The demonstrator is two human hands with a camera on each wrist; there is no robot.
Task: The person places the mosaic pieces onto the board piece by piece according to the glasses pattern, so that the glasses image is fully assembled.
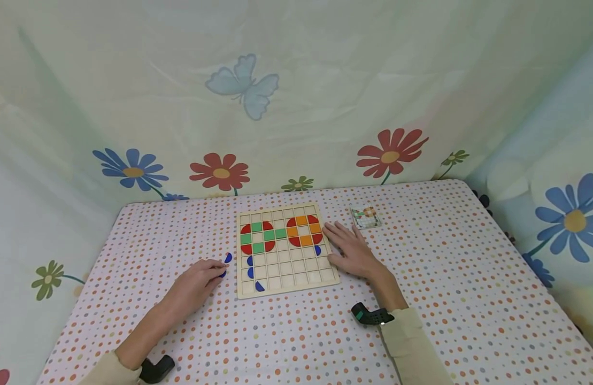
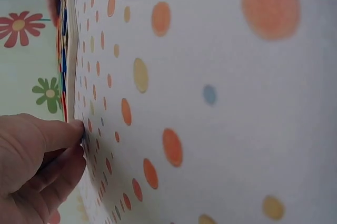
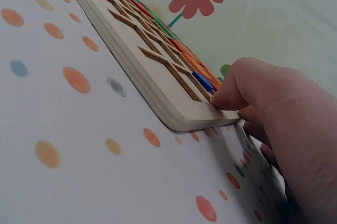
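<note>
A square wooden grid board [image 1: 287,280] lies on the table, holding red quarter-round pieces, green and orange squares, and several blue half-circles [image 1: 250,261] in its cells. To its left, my left hand [image 1: 192,286] pinches a blue half-circle piece [image 1: 222,274] between thumb and fingertips at the tabletop; the fingers mostly hide it in the left wrist view. Just above that lies another loose blue half-circle [image 1: 228,258]. My right hand [image 1: 356,251] rests at the board's right edge, fingers extended, its thumb touching the rim in the right wrist view.
A small pattern card [image 1: 366,217] with a printed coloured grid lies behind the right hand. The dotted tablecloth [image 1: 286,342] covers the table. A curtain [image 1: 320,107] printed with flowers and a butterfly hangs behind it.
</note>
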